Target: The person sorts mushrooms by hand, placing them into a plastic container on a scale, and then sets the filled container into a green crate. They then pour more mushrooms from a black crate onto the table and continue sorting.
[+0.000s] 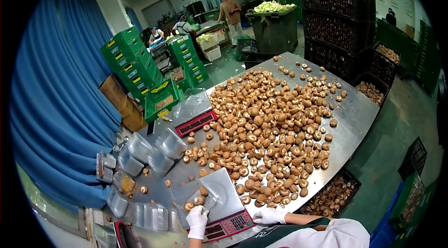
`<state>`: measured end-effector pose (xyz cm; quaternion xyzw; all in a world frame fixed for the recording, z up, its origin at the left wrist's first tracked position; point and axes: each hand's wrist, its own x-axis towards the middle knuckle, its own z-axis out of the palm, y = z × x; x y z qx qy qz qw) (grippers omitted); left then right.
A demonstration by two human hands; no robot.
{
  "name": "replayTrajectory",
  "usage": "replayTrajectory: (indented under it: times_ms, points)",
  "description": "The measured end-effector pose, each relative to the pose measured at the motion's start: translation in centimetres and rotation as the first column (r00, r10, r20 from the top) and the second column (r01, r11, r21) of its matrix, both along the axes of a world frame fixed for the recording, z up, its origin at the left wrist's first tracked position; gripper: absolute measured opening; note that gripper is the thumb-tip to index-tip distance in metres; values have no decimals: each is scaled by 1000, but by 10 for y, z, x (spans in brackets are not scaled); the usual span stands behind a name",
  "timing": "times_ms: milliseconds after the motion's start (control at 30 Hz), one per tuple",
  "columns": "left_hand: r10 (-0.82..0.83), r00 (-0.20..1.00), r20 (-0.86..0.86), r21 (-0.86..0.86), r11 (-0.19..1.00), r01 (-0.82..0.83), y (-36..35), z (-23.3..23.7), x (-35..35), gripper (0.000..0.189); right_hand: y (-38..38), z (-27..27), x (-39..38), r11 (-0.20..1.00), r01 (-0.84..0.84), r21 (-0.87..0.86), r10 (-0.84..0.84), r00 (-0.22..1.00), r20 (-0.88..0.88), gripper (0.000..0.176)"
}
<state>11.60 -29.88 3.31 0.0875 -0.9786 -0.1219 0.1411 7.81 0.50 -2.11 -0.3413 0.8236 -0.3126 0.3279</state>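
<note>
My left hand [197, 221], in a white glove, is at the near-left side of a digital scale [228, 186] with a red front and keypad. Its fingers are curled against a brown mushroom [188, 206]. A clear plastic tray [211, 199] lies on the scale's plate, with a few mushrooms at its left part. To the right of the keypad, my right hand [269, 216], also white-gloved, rests low over the table edge. Its fingers stretch left and hold nothing visible. A large heap of mushrooms [261, 126] spreads beyond the scale.
A second scale [191, 110] holds clear trays. Stacked clear containers [151, 216] lie at left on the metal table [347, 122]. Black crates [333, 24] of mushrooms rise at right. Green crates [128, 59] stand by the blue curtain [60, 94]. Several people are in the background.
</note>
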Motion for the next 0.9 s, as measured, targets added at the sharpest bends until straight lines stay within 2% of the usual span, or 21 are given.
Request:
replayTrajectory:
  times_ms: [67, 133, 167, 233, 267, 333, 367, 400, 433, 467, 500, 533, 567, 600, 633, 667, 733, 767, 833, 900]
  points:
    - [-5, 1000, 26, 36, 999, 4, 8, 10, 3, 20, 9, 5, -4, 1000, 17, -11, -16, 1000, 15, 36]
    - [4, 1000, -9, 53, 999, -3, 22, 24, 7, 22, 17, 0, -8, 1000, 19, -15, -20, 999, -51, 32]
    - [6, 999, -42, 31, 1000, -5, 27, 26, 7, 26, 22, 7, -8, 996, 76, -52, -77, 997, -27, 32]
    - [-19, 972, -235, -59, 998, 6, 45, 35, 5, 27, 29, 11, -8, 976, 179, -122, -185, 982, -37, 31]
    - [-38, 946, -322, -83, 997, 12, 55, 41, 2, 26, 32, 9, -9, 969, 196, -151, -220, 961, -166, 26]
    - [-44, 929, -367, 71, 995, 76, 82, 48, -1, 21, 38, 3, -16, 978, 138, -159, -193, 890, -413, 22]
    - [-36, 942, -335, 199, 974, 108, 100, 49, -2, 18, 41, 2, -21, 980, 102, -172, -179, 835, -520, 21]
    - [-93, 943, -321, 243, 954, 177, 114, 41, -4, 17, 44, -1, -26, 981, 62, -186, -167, 762, -625, 21]
    - [-136, 956, -260, 355, 907, 226, 134, 38, -5, 17, 46, -4, -28, 979, 51, -199, -174, 718, -674, 25]
    - [-159, 953, -258, 454, 851, 265, 152, 22, -7, 18, 49, 1, -29, 989, 39, -139, -124, 722, -680, 28]
    - [-225, 960, -168, 479, 833, 279, 166, 7, -6, 25, 51, 0, -32, 991, 17, -135, -108, 699, -707, 30]
    - [-305, 948, -93, 456, 833, 312, 180, 0, -9, 34, 53, -2, -34, 992, -3, -129, -93, 677, -730, 31]
    - [-319, 947, 39, 444, 855, 269, 190, -18, -11, 42, 55, -7, -35, 991, -16, -132, -89, 660, -746, 34]
    - [-322, 945, 54, 429, 862, 269, 198, -34, -14, 48, 57, -12, -38, 995, -19, -94, -59, 651, -757, 35]
    - [-303, 942, 146, 181, 944, 276, 204, -47, -18, 52, 58, -14, -41, 998, -6, -65, -46, 652, -757, 35]
    - [-227, 950, 216, 120, 971, 205, 210, -65, -20, 73, 60, -17, -45, 999, 16, -40, -40, 670, -742, 34]
    - [-114, 959, 261, 151, 986, 76, 219, -76, -30, 70, 63, -19, -57, 997, 23, -69, -66, 683, -727, 31]
    - [-102, 983, 152, 160, 984, 77, 217, -97, -34, 68, 64, -18, -65, 997, 21, -78, -72, 674, -735, 29]
    - [-90, 986, 140, 242, 969, 54, 222, -87, -44, 68, 67, -11, -79, 999, 3, -43, -34, 680, -733, 30]
    - [-68, 979, 192, 311, 950, 6, 231, -84, -56, 84, 70, -12, -94, 998, -9, -66, -44, 655, -754, 30]
